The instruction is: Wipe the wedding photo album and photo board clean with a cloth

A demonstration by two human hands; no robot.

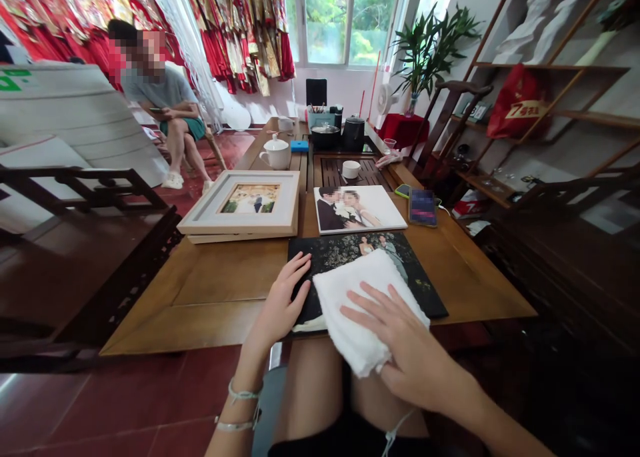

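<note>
A dark photo album [420,280] lies at the near edge of a wooden table [225,290]. A folded white cloth [350,290] rests on it. My right hand [400,340] lies flat on the cloth with fingers spread, open. My left hand [283,304] presses flat on the album's left edge, fingers stretched out. Behind the album lies a white-covered album [357,207] showing a couple.
A stack of framed photos [245,207] sits left of the albums, a phone [423,207] to the right. Farther back stand a white teapot [276,152], a cup [351,169] and a kettle [354,134]. A person sits at the back left. Wooden chair at left, shelves at right.
</note>
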